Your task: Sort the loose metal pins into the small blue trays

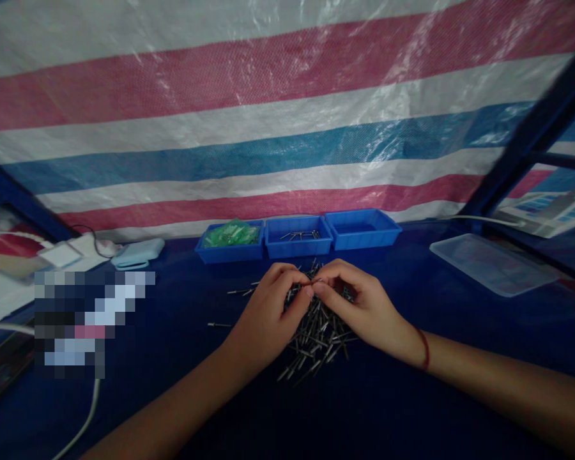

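My left hand (273, 313) and my right hand (359, 300) meet at the fingertips over a loose pile of pop rivets (319, 332). Both are closed in a pinch on what appears to be one thin pop rivet (318, 280), mostly covered by the fingers. The piled rivets are silvery, with slim shanks pointing every way. A few stray ones lie left of the pile, such as a single rivet (219, 324) beyond my left wrist. A red cord circles my right wrist.
Behind the pile stand three blue trays: the left tray (230, 254) holds a green plastic bag (234, 232), the middle tray (298, 248) several rivets, the right tray (364, 237) nothing visible. A clear plastic lid (496, 262) lies right. A light-blue case (138, 253) and white cable (92, 409) are left.
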{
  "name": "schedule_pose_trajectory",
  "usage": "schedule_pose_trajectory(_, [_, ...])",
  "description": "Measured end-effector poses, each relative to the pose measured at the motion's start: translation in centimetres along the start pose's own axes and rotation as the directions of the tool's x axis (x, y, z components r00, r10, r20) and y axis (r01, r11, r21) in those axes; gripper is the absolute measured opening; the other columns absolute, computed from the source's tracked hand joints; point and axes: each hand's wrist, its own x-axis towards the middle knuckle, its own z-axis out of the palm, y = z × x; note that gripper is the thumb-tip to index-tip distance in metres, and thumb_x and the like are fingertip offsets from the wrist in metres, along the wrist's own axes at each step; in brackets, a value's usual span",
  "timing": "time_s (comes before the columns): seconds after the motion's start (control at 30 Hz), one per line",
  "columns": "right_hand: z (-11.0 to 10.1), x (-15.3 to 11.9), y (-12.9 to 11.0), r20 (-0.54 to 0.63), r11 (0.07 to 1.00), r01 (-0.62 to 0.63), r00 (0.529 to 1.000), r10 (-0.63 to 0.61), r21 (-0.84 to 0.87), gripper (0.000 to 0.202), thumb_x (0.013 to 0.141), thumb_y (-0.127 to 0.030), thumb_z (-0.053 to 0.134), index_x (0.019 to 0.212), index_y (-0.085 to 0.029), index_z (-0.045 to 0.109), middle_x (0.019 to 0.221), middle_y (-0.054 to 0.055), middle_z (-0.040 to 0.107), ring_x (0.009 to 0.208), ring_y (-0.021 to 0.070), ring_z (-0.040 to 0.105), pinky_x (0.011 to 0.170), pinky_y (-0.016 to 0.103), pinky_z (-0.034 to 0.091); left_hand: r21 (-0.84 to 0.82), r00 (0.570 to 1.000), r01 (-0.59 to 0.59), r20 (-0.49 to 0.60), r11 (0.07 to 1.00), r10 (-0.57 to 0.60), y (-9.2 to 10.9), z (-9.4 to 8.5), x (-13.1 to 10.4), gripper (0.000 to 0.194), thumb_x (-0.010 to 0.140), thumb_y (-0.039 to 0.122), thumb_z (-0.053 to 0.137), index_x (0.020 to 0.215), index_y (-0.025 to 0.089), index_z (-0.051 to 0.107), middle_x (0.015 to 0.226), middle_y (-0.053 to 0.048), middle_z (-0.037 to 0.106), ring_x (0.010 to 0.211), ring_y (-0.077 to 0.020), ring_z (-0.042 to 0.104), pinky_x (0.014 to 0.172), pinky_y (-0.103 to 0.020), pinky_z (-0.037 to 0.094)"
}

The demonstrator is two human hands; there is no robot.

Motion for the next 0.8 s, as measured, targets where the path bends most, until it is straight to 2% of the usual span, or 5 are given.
schedule_pose_trajectory(0.2, [-0.3, 0.1, -0.2, 0.011, 0.999, 0.046, 0.999, -0.046, -0.023, 0.007, 0.083, -0.022, 0.056, 0.084, -0.02, 0.062, 0.075, 0.001, 0.059, 0.068, 0.0127, 0.055, 0.06, 0.027, 0.045, 0.013, 1.0, -0.012, 0.024, 1.0, 0.011, -0.5, 0.2, 0.0, 0.01, 0.089, 0.023, 0.049, 0.09, 0.02, 0.059, 0.1, -0.004, 0.053, 0.091, -0.0166, 0.055, 0.082, -0.034, 0.046])
schedule_pose_trajectory(0.5, [0.0, 0.1, 0.3, 0.045, 1.0, 0.006, 0.999, -0.004, -0.027, 0.011, 0.086, -0.023, 0.053, 0.088, -0.021, 0.064, 0.083, 0.003, 0.063, 0.078, 0.0148, 0.058, 0.071, 0.032, 0.047, 0.128, 0.982, -0.112, -0.137, 0.985, 0.129, -0.3, -0.3, 0.0, 0.006, 0.087, 0.02, 0.053, 0.091, 0.02, 0.056, 0.098, -0.003, 0.052, 0.093, -0.0155, 0.054, 0.085, -0.033, 0.044])
schedule_pose_trajectory(0.63, [0.1, -0.2, -0.2, 0.138, 1.0, -0.003, 0.99, 0.003, -0.003, 0.015, 0.088, -0.023, 0.049, 0.083, -0.02, 0.063, 0.08, 0.002, 0.063, 0.075, 0.0127, 0.058, 0.068, 0.029, 0.047, 0.126, 0.977, -0.132, -0.152, 0.983, 0.15, -0.1, -0.4, 0.0, 0.003, 0.087, 0.02, 0.051, 0.086, 0.018, 0.054, 0.095, -0.003, 0.052, 0.091, -0.0152, 0.054, 0.083, -0.032, 0.045])
schedule_pose_trajectory(0.7, [-0.1, 0.2, -0.5, 0.168, 0.999, 0.027, 0.986, -0.02, -0.037, 0.02, 0.09, -0.023, 0.045, 0.078, -0.019, 0.061, 0.076, 0.001, 0.061, 0.071, 0.012, 0.057, 0.066, 0.028, 0.047, 0.127, 0.982, -0.103, -0.143, 0.987, 0.121, -0.1, -0.5, 0.1, 0.005, 0.088, 0.022, 0.05, 0.086, 0.019, 0.053, 0.094, -0.004, 0.053, 0.09, -0.0162, 0.054, 0.082, -0.033, 0.045])
schedule_pose_trajectory(0.8, [-0.9, 2.2, 0.1, 0.079, 0.97, 0.107, 0.993, -0.092, -0.219, 0.019, 0.089, -0.022, 0.044, 0.079, -0.019, 0.06, 0.076, 0.002, 0.061, 0.073, 0.0138, 0.057, 0.068, 0.03, 0.046, 0.136, 0.988, -0.036, -0.143, 0.99, 0.055, -0.5, -0.8, 0.3, 0.012, 0.088, 0.026, 0.049, 0.098, 0.019, 0.051, 0.097, -0.005, 0.054, 0.088, -0.0174, 0.054, 0.08, -0.035, 0.046])
